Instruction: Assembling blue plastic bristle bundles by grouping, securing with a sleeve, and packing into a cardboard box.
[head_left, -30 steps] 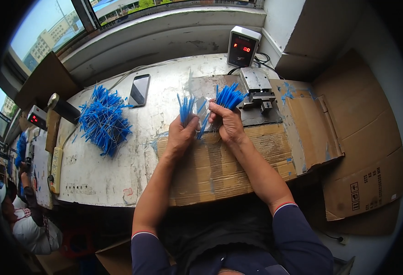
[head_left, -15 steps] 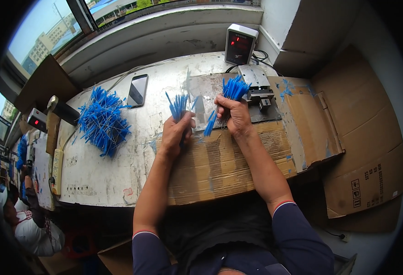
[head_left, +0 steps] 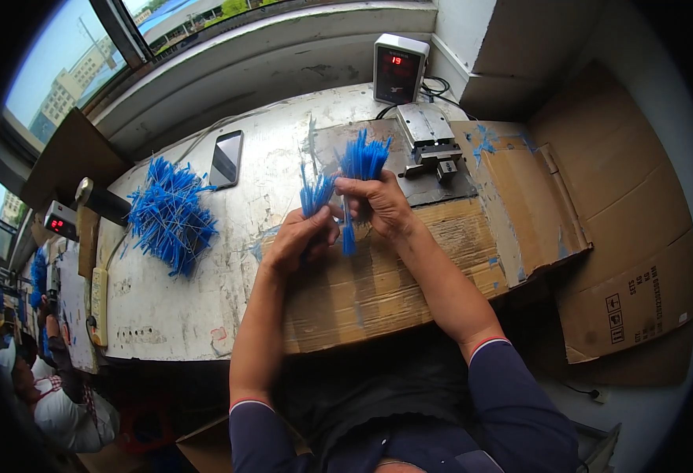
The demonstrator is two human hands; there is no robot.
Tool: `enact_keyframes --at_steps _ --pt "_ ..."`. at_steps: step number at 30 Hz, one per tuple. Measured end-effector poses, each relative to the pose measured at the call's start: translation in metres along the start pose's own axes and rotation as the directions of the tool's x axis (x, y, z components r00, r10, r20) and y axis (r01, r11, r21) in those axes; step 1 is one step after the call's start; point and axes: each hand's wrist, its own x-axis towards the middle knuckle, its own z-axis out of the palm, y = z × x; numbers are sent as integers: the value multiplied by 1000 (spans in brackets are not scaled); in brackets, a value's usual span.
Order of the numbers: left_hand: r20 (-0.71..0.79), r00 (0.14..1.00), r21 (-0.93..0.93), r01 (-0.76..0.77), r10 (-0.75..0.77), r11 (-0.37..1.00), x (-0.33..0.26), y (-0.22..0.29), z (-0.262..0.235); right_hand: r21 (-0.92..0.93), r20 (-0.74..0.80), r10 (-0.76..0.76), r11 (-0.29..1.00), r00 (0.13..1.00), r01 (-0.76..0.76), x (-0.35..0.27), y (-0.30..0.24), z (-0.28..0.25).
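Both hands meet over the middle of the desk (head_left: 173, 315), a worn white top partly covered by flattened cardboard (head_left: 378, 292). The left hand (head_left: 299, 236) is closed around a small bundle of blue strips (head_left: 315, 193), whose tips fan upward toward twelve o'clock. The right hand (head_left: 378, 205) grips a fuller blue bundle (head_left: 362, 158), thumb and fingers pinched about its stems; a few loose ends hang below the fist toward six o'clock. The two bundles stand just beside each other — whether they touch cannot be told.

At about one o'clock from the hands sits a small metal press (head_left: 429, 142) on a dark plate, and beyond it, at twelve o'clock, a grey counter box (head_left: 397, 67) with a red lit display, cables trailing behind it. At nine o'clock, well apart from the hands, a loose pile of blue strips (head_left: 169, 217) lies on the bare desk; a dark phone (head_left: 226, 158) rests flat just beyond the pile, toward the window sill.

At the far left edge — around eight o'clock — another person in a white top (head_left: 63, 410) is partly in view, and a second small display (head_left: 61, 225) glows red near the desk's left end.
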Motion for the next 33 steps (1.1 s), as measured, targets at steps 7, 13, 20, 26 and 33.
enact_keyframes --at_steps 7,13,20,26,33 --pt "123 992 -119 -4 19 993 -3 -1 -5 25 26 56 998 998 -57 1 -1 -2" --pt "236 971 -111 6 21 994 -6 4 -7 -58 141 20 998 990 -12 -2 -5 -2" --pt "200 980 -65 24 -11 998 -5 2 -6 -122 164 -26 991 986 47 -1 -2 -5" --pt "62 998 -100 2 4 995 -2 -6 -6 -89 106 1 996 994 9 -4 -7 -3" --pt "-163 980 -185 -140 110 973 4 -3 -2 2 -39 18 1000 999 -18 -2 -8 -4"
